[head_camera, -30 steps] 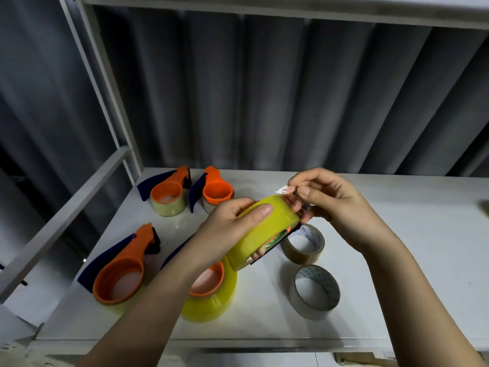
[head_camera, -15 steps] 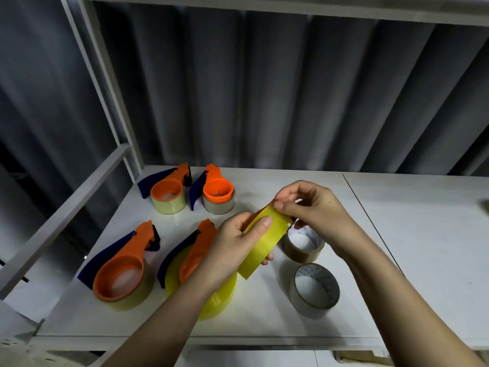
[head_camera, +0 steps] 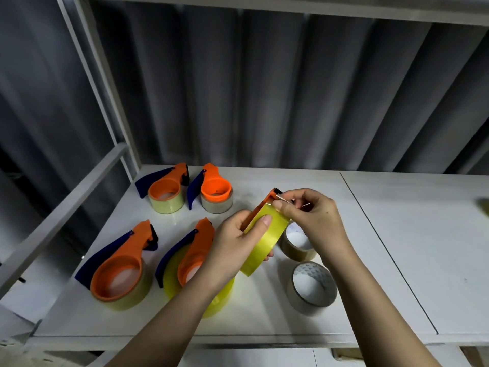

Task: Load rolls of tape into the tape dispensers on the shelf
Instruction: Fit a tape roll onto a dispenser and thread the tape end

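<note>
My left hand (head_camera: 232, 250) grips an orange tape dispenser loaded with a yellow tape roll (head_camera: 266, 241), held tilted above the white shelf (head_camera: 397, 247); my thumb lies across the roll's face. My right hand (head_camera: 309, 215) pinches the loose tape end at the dispenser's top, by the cutter (head_camera: 275, 193). Two loose brownish tape rolls lie on the shelf: one (head_camera: 296, 246) partly hidden under my right wrist, one (head_camera: 312, 287) nearer the front.
Several orange-and-blue dispensers with tape lie on the shelf's left half: two at the back (head_camera: 165, 193) (head_camera: 215, 192), two nearer (head_camera: 119, 271) (head_camera: 193, 263). A grey rail (head_camera: 60, 207) and upright post bound the left side. A seam (head_camera: 383, 247) splits the shelf.
Both hands with the yellow roll have come lower towards the shelf. The dispenser's orange edge and cutter now show at the roll's top, where my right hand pinches the tape end.
</note>
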The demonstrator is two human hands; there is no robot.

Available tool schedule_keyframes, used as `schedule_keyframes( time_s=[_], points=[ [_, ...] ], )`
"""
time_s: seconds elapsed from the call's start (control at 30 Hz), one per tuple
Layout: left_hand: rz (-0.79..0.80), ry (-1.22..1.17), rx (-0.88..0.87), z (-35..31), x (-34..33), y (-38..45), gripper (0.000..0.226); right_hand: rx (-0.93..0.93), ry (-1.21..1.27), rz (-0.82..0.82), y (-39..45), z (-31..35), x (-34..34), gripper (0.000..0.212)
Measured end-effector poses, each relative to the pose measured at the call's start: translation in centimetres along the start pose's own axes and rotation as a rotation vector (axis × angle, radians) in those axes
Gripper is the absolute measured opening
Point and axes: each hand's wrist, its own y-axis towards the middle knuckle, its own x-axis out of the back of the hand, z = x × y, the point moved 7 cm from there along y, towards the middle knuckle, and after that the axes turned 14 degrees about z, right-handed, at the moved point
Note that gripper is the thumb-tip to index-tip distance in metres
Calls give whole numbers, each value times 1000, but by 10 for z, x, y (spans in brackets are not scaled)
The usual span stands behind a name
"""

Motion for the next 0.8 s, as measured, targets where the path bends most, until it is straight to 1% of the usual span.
schedule_keyframes(
  time_s=[0.07,0.17,0.3,0.37,0.47,0.53,0.6,0.67,0.73,0.8],
  points=[
    [0,10,-12,-1,0,0,24,-42,-12,35,0,-2,1,13],
    [13,24,-33,-5,-1,-1,23,-93,46,92,-1,-4,3,18],
    [36,28,-45,-7,-1,-2,28,-204,120,185,-3,-10,0,19],
    [66,12,-31,-6,-2,-2,29,-211,164,190,-4,-10,1,21],
    [153,-75,53,-4,-2,-1,20,-133,188,136,-4,-4,2,22],
    [221,-10,149,-3,3,3,13,-54,144,70,-6,-1,1,23],
    [262,114,218,-6,9,7,15,-13,77,-2,-11,-2,-2,23],
    [235,172,255,-12,11,12,20,-8,-32,-74,-16,-6,-5,23],
    [174,162,277,-13,8,14,31,-23,-163,-123,-19,-7,-10,27],
    [117,128,290,-13,2,10,36,-6,-230,-161,-20,-3,-14,27]
  ],
)
